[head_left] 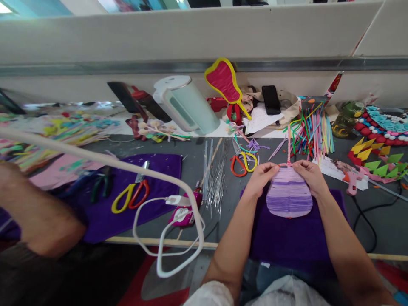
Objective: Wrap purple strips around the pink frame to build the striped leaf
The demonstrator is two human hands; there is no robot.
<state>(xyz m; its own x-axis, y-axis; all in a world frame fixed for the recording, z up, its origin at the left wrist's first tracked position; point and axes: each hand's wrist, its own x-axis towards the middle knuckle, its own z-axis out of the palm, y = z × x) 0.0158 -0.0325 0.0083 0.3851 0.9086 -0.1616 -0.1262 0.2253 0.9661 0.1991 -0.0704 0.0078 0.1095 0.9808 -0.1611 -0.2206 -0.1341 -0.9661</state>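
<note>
A fan-shaped piece wound in pink and purple pipe cleaners [289, 196] has its wide, rounded end toward me. A twisted pink stem [289, 146] points away from its narrow end. My left hand [262, 177] pinches the upper left corner of the piece, thumb and fingers closed on the rim. At the upper right corner, my right hand [310, 175] grips it the same way. Below lies a dark purple cloth [291, 242] at the table's edge. Scissors with red and yellow handles [244, 163] rest just left of my left hand.
Metal wires [218, 178] and bundled colourful pipe cleaners [314, 131] lie around. A pink glue gun [352, 180] is at right. Behind stand a pale green kettle-like container [191, 106] and a yellow-rimmed red fan [225, 80]. Another person's arm [41, 208] rests at left, near a white cable [162, 255].
</note>
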